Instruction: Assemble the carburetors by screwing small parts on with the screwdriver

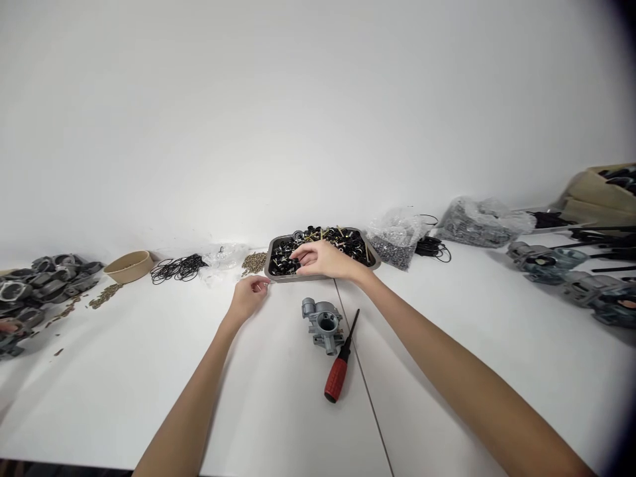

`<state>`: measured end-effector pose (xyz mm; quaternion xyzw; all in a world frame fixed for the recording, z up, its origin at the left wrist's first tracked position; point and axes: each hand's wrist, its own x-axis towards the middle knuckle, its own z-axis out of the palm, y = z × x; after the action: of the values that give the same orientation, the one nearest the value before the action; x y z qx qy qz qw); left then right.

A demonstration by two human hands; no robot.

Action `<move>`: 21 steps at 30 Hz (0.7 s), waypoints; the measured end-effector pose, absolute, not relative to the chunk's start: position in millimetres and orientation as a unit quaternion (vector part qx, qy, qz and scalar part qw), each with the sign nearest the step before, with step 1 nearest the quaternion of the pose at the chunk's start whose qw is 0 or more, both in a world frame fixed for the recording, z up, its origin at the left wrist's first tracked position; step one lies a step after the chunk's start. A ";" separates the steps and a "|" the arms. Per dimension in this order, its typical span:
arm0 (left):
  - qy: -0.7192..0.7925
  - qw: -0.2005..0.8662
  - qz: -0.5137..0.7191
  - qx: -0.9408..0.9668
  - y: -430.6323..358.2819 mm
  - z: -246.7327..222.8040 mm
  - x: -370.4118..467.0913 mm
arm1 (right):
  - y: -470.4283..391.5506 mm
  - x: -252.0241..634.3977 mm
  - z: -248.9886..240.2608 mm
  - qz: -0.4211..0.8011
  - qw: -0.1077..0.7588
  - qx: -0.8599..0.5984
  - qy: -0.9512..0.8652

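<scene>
My right hand [322,260] is over a metal tray [298,278] heaped with small black, brass and silvery parts [348,242]. Its thumb and fingers are apart, with dark parts showing behind the gap. By the tray's front left corner, my left hand [248,297] has its fingertips pinched together; a tiny shiny bit shows there, too small to name. A grey metal carburetor body [325,324] stands on the white table in front of the tray. Beside it lies a screwdriver [338,377] with a red and black handle, its tip pointing away from me.
Leftward are small brass pieces [254,263], black rubber rings [179,268], a beige bowl [130,266] and piled grey castings [44,285]. Rightward are plastic bags of parts [397,238], more carburetors [541,262] and a cardboard box [596,195]. A wall [318,119] rises behind.
</scene>
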<state>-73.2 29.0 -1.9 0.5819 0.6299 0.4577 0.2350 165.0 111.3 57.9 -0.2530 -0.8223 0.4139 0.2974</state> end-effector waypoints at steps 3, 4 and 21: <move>0.582 0.284 0.540 0.538 24.6 10.1 -70.3 | 102.5 150.3 50.4 0.482 0.280 -0.235 -0.796; 0.564 0.299 0.566 0.522 23.2 13.4 -69.4 | 99.5 145.9 47.7 0.501 0.277 -0.234 -0.786; 0.482 0.313 0.641 0.509 12.9 26.9 -49.7 | 88.2 123.2 29.2 0.515 0.292 -0.293 -0.751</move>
<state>-49.7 12.9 26.9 0.5091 0.4821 0.6405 0.3132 123.2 88.2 29.2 -0.2929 -0.7510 0.5146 0.2923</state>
